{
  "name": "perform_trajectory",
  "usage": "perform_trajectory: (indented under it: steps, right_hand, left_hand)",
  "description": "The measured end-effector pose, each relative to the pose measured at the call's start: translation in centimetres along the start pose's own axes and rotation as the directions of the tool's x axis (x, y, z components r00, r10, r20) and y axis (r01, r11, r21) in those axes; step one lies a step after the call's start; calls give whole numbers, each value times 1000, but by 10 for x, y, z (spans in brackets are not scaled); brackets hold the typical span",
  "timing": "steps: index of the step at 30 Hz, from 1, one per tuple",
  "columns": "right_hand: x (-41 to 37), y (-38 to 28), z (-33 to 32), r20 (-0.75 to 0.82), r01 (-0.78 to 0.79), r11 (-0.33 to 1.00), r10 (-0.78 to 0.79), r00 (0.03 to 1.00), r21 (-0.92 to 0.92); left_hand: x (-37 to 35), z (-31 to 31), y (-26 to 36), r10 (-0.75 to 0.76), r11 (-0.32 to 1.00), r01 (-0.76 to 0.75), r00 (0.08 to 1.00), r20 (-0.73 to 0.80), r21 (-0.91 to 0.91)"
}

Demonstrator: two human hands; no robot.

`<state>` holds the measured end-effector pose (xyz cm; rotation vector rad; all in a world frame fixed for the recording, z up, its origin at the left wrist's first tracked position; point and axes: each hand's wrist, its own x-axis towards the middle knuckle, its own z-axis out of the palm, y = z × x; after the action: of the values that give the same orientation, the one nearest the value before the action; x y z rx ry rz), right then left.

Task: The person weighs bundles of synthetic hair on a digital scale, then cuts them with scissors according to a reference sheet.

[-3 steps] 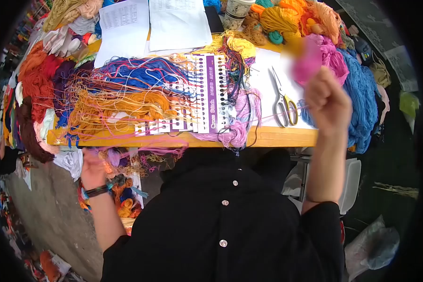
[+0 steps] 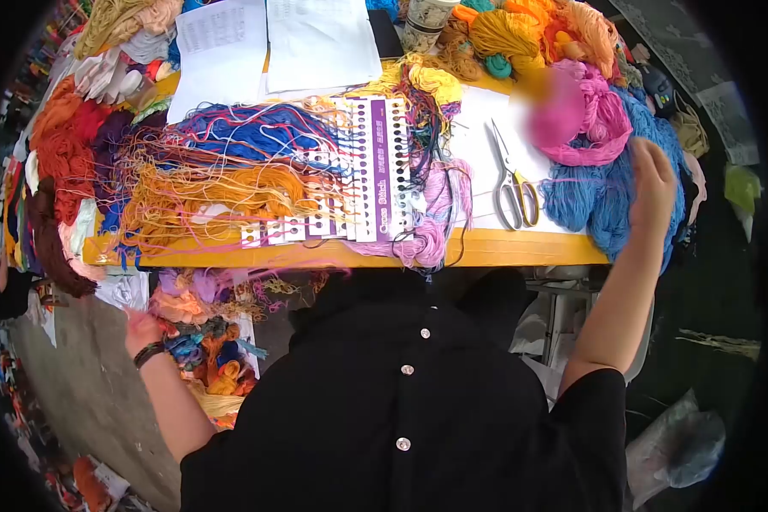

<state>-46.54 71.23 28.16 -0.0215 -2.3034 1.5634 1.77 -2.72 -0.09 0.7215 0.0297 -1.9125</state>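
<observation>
My right hand is raised over the blue skein at the table's right side, its fingers curled closed. A faint pink thread stretches toward it across the white paper. Past the table's left front edge, my left hand hangs low beside a white plastic bag, its fingers smeared by motion. Purple-and-white punched thread cards lie mid-table, with blue threads and orange threads spread leftward from them. Beside the cards rests a pink-lilac skein. Scissors with yellow-and-grey handles lie on the paper.
Printed sheets, a patterned cup and a dark phone-like object are at the back. Orange, yellow and pink skeins pile up at right; red skeins line the left. More thread bundles sit below the table's left edge.
My right hand has moved right and slightly down, away from the pink skein. My left hand has moved left and down, away from the table edge.
</observation>
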Motion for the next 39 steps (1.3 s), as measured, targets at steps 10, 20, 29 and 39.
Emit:
perform_trajectory:
  steps: [10,20,29,39]
  right_hand:
    - [-136,12,159,780,114,993,-63,623,-11]
    - [-193,42,233,865,-3,998,57,498,-63]
    - [-183,36,231,896,-99,985,171,409,-143]
    - [-185,42,233,895,-178,974,199,398,-138]
  left_hand:
    - [-209,132,-238,-516,301,-274,759,398,913]
    - [-269,124,-349,-755,-10,-10,656,-1,1000]
    - [-271,112,-371,-731,-63,-456,626,270,888]
    - [-279,113,-376,-694,5,-329,678,240,944]
